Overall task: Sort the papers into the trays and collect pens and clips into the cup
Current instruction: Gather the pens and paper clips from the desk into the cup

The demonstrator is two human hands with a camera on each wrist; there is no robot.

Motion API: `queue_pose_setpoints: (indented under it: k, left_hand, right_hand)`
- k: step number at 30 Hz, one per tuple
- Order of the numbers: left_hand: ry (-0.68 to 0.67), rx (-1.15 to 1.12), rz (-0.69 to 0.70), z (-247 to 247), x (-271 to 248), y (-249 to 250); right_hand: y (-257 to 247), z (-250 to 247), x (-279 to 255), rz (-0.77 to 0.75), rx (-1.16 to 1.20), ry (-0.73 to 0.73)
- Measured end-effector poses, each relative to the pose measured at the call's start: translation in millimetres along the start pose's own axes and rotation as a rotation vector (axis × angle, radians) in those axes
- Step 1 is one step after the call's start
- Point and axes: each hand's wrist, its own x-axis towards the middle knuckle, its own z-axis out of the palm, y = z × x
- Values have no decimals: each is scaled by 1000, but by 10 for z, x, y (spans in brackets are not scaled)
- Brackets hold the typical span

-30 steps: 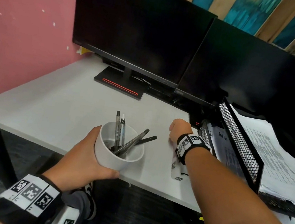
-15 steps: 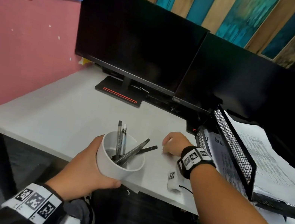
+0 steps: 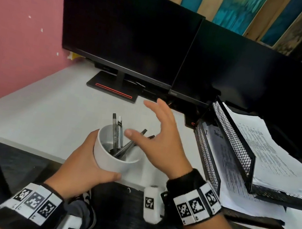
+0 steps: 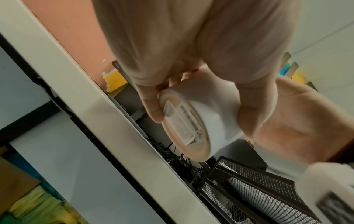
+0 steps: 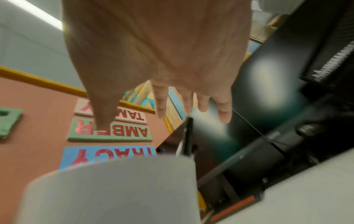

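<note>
Pens (image 3: 119, 139) stand in a white cup (image 3: 115, 161) gripped by the left hand (image 3: 83, 171) at the desk's (image 3: 45, 116) front edge; the right hand (image 3: 161, 142) hovers over it, fingers spread, holding nothing; papers (image 3: 272, 156) fill mesh trays (image 3: 233, 137) at the right edge

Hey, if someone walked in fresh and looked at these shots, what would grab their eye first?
Probably the white cup full of pens, gripped by the left hand at the desk's near edge, with the right hand spread open just over it. Next, the two dark monitors behind, and the black mesh trays stacked with papers on the right.
</note>
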Motion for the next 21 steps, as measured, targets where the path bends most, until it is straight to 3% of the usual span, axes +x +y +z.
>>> queue_pose_setpoints:
  k: [4,8,15,21]
  left_hand:
    - [32,4,-6,5,68,-39]
    - [-33,-11,12,70,155,-18]
    - [-40,-43,35,102,280,82]
    - [-17,-41,-62,-130,198,-124]
  right_hand:
    - [198,187,-214,142,182,-113]
    - [226,274,-243,159,189,-127]
    - [288,286,-53,141,218,-62]
    - [651,246,551,292,150,59]
